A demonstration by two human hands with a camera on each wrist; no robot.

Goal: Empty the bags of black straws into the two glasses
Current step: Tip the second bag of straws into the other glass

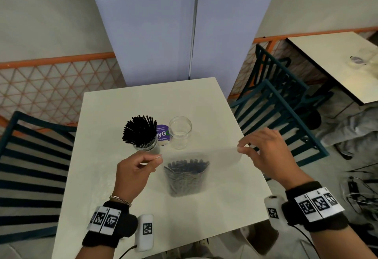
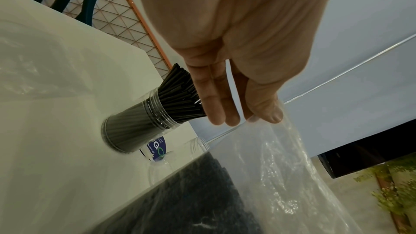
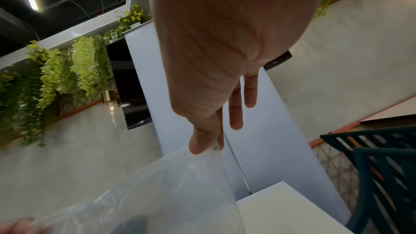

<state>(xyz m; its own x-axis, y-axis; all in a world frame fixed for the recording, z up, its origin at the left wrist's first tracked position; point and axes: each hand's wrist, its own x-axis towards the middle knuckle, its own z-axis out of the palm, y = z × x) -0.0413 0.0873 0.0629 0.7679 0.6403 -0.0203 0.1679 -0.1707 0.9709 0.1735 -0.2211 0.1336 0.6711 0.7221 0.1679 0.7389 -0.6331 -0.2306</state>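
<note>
My left hand [image 1: 135, 168] and right hand [image 1: 263, 152] each pinched a top corner of the bag of straws [image 1: 187, 174] above the bench [image 1: 214, 103], nearer than the empty glass [image 1: 180, 132]; a slipped pinch risked scattering straws.

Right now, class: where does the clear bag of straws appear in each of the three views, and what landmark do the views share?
Head: the bag is at centre, held above the table between both hands.
Left wrist: the bag fills the lower right, below the left hand.
Right wrist: the bag fills the lower left, pinched by the right hand.
Shared landmark: the pale blue panel with its vertical seam.
</note>
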